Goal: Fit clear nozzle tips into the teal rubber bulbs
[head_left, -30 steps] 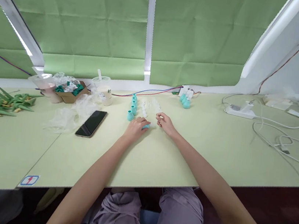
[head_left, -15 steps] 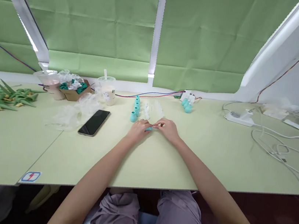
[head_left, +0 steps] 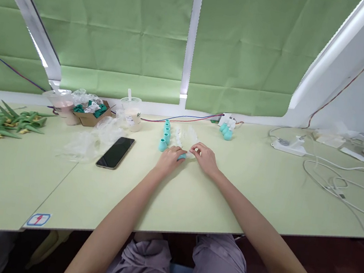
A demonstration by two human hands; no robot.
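Note:
My left hand (head_left: 169, 160) rests on the table with its fingers closed around a small turquoise vase-shaped piece (head_left: 182, 156), mostly covered by the fingers. Just right of it, my right hand (head_left: 205, 158) pinches a thin, pale translucent piece (head_left: 190, 155) that reaches toward the turquoise one. Whether the two pieces are joined I cannot tell. Behind my left hand stands a row of turquoise vase-shaped pieces (head_left: 162, 144), open ends up. Beside that row lie small white pieces (head_left: 178, 136) and a clear plastic bag (head_left: 190, 134).
Turquoise pieces with white tops (head_left: 227, 135) stand at the back right. To the left are a phone (head_left: 115, 153), crumpled plastic (head_left: 82, 143), drink cups (head_left: 132, 113), a cardboard box (head_left: 92, 119) and green spiky parts (head_left: 4, 120). A power strip (head_left: 289, 147) and white cables (head_left: 337, 185) lie right.
My right hand has drawn slightly right, away from the left, and more of the pale translucent piece shows between them. My left hand keeps its grip. The whole view has shifted a little.

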